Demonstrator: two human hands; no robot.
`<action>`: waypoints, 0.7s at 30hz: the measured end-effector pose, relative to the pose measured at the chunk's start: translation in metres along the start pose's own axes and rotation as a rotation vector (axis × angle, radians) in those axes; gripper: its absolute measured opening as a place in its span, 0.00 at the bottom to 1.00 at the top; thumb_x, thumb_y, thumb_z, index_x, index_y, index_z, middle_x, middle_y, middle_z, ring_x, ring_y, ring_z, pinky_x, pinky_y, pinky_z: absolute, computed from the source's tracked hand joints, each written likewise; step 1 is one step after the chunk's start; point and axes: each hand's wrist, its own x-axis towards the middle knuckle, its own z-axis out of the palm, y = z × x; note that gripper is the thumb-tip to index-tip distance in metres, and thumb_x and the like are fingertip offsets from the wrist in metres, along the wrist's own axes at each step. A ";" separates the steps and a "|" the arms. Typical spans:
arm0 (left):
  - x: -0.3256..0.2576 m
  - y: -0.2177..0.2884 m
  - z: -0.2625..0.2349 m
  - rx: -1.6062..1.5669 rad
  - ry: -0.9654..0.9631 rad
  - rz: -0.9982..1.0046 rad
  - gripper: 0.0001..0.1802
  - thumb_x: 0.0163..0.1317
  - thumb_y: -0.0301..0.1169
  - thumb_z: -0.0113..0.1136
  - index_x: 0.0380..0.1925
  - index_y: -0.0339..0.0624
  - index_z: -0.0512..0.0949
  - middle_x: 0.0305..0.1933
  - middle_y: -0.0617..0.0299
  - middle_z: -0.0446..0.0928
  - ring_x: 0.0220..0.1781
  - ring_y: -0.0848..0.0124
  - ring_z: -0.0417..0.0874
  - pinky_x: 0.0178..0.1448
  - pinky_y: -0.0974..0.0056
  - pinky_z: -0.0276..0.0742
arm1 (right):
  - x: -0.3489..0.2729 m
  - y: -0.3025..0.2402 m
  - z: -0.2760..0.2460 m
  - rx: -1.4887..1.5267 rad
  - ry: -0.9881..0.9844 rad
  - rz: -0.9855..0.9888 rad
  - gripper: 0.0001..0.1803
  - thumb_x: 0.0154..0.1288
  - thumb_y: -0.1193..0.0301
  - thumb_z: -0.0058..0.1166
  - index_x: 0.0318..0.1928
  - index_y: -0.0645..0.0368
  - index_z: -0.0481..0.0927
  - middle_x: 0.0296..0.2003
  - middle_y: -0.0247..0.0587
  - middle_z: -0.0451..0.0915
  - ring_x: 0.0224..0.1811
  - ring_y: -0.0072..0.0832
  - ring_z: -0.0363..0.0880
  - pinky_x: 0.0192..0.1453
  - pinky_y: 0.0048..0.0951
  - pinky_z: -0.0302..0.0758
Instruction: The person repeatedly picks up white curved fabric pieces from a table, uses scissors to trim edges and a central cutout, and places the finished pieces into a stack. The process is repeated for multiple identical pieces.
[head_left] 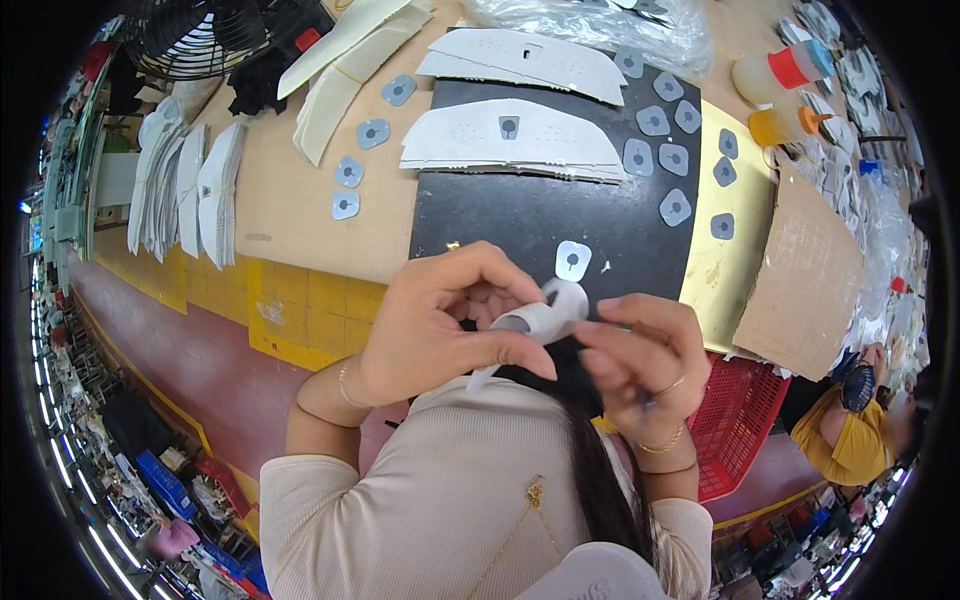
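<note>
My left hand (450, 320) is closed around a curled, white, flexible piece (545, 318), gripped between thumb and fingers above my lap. A narrow end of the piece hangs down below the thumb. My right hand (645, 365) is at the piece's right side, its fingertips smeared by motion, so whether it grips anything cannot be made out. Just beyond the piece, a light patch with a dark keyhole-shaped mark (573, 261) lies at the near edge of the black mat (470, 215). Farther back on the mat rests a stack of white curved cut pieces (510, 135).
Several grey patches (675, 207) lie on the mat, the yellow sheet (710, 260) and the table's left. A second white stack (500, 62), bundled pieces (155, 190), two bottles (775, 75), brown cardboard (800, 270), a fan (210, 35) and a red basket (735, 420) surround me. Someone in yellow (845, 440) is at right.
</note>
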 end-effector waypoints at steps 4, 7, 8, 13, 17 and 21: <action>0.006 0.004 -0.001 -0.207 -0.042 -0.318 0.15 0.54 0.27 0.76 0.37 0.35 0.78 0.34 0.66 0.78 0.34 0.82 0.77 0.38 0.76 0.72 | 0.007 -0.005 -0.003 0.258 0.028 0.036 0.28 0.48 0.59 0.77 0.50 0.54 0.85 0.48 0.43 0.82 0.29 0.28 0.85 0.32 0.23 0.81; 0.010 -0.002 -0.001 -0.288 -0.021 -0.301 0.15 0.56 0.32 0.76 0.35 0.38 0.78 0.33 0.67 0.78 0.32 0.85 0.75 0.35 0.78 0.70 | 0.013 -0.021 -0.004 0.094 -0.045 0.008 0.21 0.56 0.65 0.72 0.50 0.55 0.84 0.45 0.41 0.84 0.30 0.25 0.83 0.30 0.25 0.79; 0.013 -0.006 -0.003 -0.312 -0.026 -0.317 0.15 0.57 0.32 0.75 0.35 0.38 0.77 0.33 0.67 0.78 0.32 0.86 0.75 0.35 0.78 0.70 | 0.010 -0.015 0.001 0.024 -0.072 -0.038 0.20 0.56 0.66 0.72 0.50 0.55 0.84 0.45 0.41 0.84 0.31 0.25 0.84 0.31 0.26 0.80; 0.025 -0.008 -0.010 -0.355 -0.195 -0.460 0.12 0.60 0.31 0.73 0.35 0.39 0.78 0.32 0.68 0.79 0.32 0.85 0.76 0.37 0.78 0.71 | -0.004 -0.010 -0.003 0.385 0.143 0.383 0.13 0.63 0.73 0.65 0.48 0.60 0.84 0.39 0.41 0.86 0.34 0.19 0.82 0.35 0.21 0.78; 0.029 -0.009 -0.007 -0.161 -0.216 -0.487 0.07 0.62 0.28 0.69 0.35 0.39 0.80 0.32 0.70 0.80 0.33 0.84 0.77 0.39 0.77 0.72 | -0.007 -0.001 -0.012 0.990 0.203 0.824 0.18 0.69 0.63 0.61 0.48 0.67 0.81 0.29 0.35 0.81 0.18 0.17 0.71 0.23 0.19 0.66; 0.033 -0.001 -0.004 -0.104 -0.191 -0.465 0.05 0.62 0.27 0.68 0.35 0.39 0.81 0.32 0.69 0.80 0.32 0.85 0.76 0.38 0.77 0.72 | -0.012 0.010 -0.009 1.079 0.207 0.735 0.30 0.72 0.49 0.50 0.49 0.70 0.79 0.27 0.38 0.79 0.15 0.16 0.66 0.18 0.18 0.57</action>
